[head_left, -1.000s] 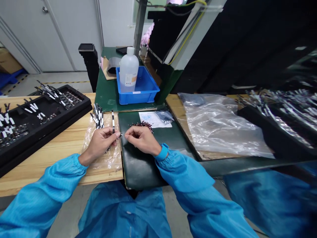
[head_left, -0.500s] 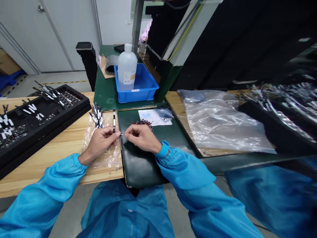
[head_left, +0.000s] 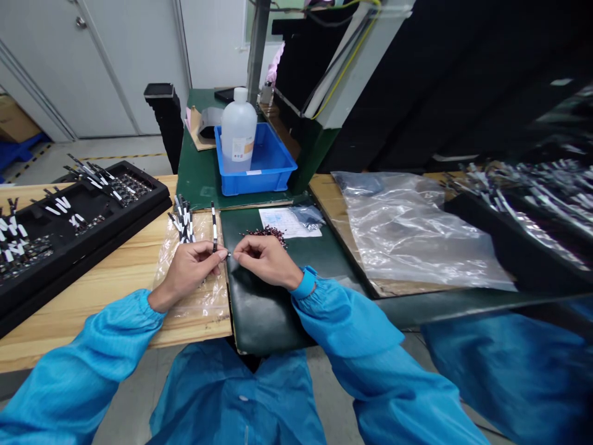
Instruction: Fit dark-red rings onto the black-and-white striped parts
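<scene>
Between thumb and fingers, my left hand (head_left: 192, 269) pinches a thin black-and-white strip (head_left: 214, 225), which stands up from the grip; a small dark end pokes out by the thumb tip. Close to that end, my right hand (head_left: 265, 259) is closed in a pinch; whatever sits in its fingertips is too small to make out. Behind my right hand lies a pile of tiny dark red and black parts (head_left: 271, 232). More black-and-white strips (head_left: 184, 219) lie behind my left hand on a clear plastic bag (head_left: 204, 303).
Black foam trays with strips (head_left: 92, 225) are at the left. A blue bin (head_left: 259, 182) holding a white bottle (head_left: 238, 133) stands at the back. A paper label (head_left: 278, 222) and a large clear bag (head_left: 417, 235) lie to the right. A blue sleeve shows at far right.
Both hands stay almost in place, fingertips close together. The strip in my left hand has shifted very slightly. The whole view has dropped a few pixels.
</scene>
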`<action>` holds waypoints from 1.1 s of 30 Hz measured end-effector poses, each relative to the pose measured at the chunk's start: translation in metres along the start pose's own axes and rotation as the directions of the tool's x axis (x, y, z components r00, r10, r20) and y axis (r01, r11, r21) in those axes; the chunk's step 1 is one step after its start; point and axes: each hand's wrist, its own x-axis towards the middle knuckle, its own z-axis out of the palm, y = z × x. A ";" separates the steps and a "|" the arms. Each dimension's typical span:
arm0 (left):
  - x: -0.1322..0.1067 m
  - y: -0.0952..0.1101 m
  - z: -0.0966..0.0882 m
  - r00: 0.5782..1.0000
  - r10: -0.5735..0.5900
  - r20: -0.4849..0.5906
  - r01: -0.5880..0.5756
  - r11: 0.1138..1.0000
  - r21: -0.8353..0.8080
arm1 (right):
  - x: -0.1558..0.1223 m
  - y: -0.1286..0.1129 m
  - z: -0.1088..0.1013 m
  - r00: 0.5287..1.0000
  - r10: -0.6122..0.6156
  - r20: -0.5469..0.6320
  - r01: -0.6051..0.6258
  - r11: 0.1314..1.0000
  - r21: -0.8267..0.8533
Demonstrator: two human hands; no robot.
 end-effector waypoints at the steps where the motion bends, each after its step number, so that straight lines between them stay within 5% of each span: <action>1: 0.000 0.000 0.000 1.000 0.004 0.002 -0.004 1.000 0.003 | 0.000 0.000 0.000 1.000 -0.004 0.001 0.004 1.000 -0.004; 19: -0.004 0.004 0.002 0.999 0.050 -0.020 -0.048 0.995 0.090 | 0.001 0.003 -0.002 0.996 -0.073 -0.053 0.067 0.992 -0.111; 25: -0.004 0.005 0.001 1.000 0.023 -0.015 -0.022 0.999 0.049 | 0.003 0.006 -0.002 0.975 -0.156 -0.158 0.125 0.973 -0.193; 33: -0.005 -0.001 0.000 0.991 0.018 0.135 -0.012 0.999 -0.042 | 0.003 0.005 0.001 0.945 -0.197 -0.262 0.156 0.973 -0.171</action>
